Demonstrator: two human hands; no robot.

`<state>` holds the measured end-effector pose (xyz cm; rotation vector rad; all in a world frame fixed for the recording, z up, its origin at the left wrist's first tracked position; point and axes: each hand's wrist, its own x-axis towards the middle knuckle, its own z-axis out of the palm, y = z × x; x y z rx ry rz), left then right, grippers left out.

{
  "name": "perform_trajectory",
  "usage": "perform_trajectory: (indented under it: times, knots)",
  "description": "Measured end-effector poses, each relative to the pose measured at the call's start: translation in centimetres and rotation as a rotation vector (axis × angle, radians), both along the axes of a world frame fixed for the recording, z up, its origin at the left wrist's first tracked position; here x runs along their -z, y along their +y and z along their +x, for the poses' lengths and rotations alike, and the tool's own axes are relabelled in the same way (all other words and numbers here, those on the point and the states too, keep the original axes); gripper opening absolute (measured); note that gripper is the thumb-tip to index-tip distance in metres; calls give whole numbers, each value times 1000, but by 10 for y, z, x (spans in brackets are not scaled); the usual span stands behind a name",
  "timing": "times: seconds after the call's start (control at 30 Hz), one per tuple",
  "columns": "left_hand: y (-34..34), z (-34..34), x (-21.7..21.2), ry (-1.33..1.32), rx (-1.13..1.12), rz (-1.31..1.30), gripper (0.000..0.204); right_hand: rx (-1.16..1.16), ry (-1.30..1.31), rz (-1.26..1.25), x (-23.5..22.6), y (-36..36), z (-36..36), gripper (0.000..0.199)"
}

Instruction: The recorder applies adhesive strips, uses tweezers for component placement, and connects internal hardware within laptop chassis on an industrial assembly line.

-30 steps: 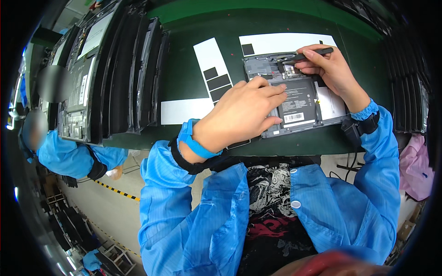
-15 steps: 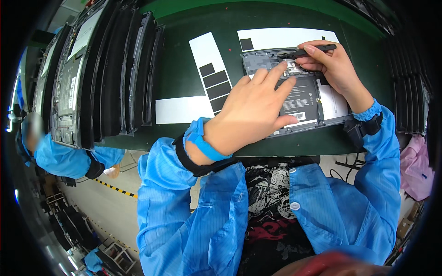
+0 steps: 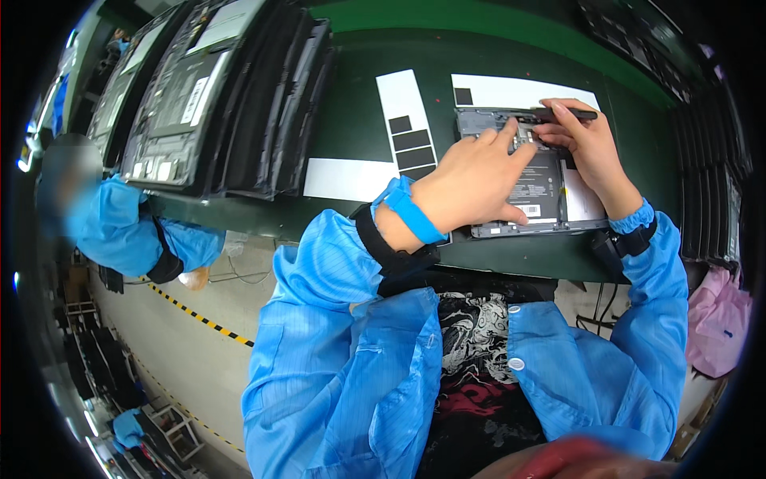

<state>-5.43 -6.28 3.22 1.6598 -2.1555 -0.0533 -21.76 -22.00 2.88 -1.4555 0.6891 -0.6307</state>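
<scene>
An opened laptop base [image 3: 476,120] with exposed inner parts lies on the green table, a black battery [image 3: 536,191] filling its near middle. Over its left part my left hand [image 3: 471,180] is spread, fingers apart, index fingertip near the far edge and thumb on the battery. It holds nothing. At the far right side, my right hand [image 3: 589,152] pinches dark tweezers [image 3: 576,114] between thumb and fingers. Their tips point left, toward the parts beside my left index finger. Whether the tips hold anything is too small to tell.
A white sheet with black rectangular stickers [image 3: 400,96] and a white strip [image 3: 349,179] lie left of the base; another strip [image 3: 511,89] lies behind it. Laptop parts stand stacked at left [image 3: 179,112] and right [image 3: 706,184]. A co-worker's blue sleeve [image 3: 120,231] shows at far left.
The whole view has shifted, so the table and its things sit farther right and lower. Both hands stay at the far part of the laptop base, tweezers still in the right.
</scene>
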Motion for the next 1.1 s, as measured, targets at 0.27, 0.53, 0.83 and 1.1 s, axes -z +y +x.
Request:
perform_trajectory:
  times: [0.27,0.53,0.83,1.1]
  knots:
    - [55,70,8,134,-490,-49,51,-111,162,-267,-20,35,82,29]
    - [56,70,17,-18,-562,144,77,-150,273,-544,8,31,132,29]
    - [58,74,19,-17,-564,125,77,-148,255,-571,9,38,138,30]
    - [54,70,17,-67,-547,175,78,-215,-82,-277,-5,39,125,19]
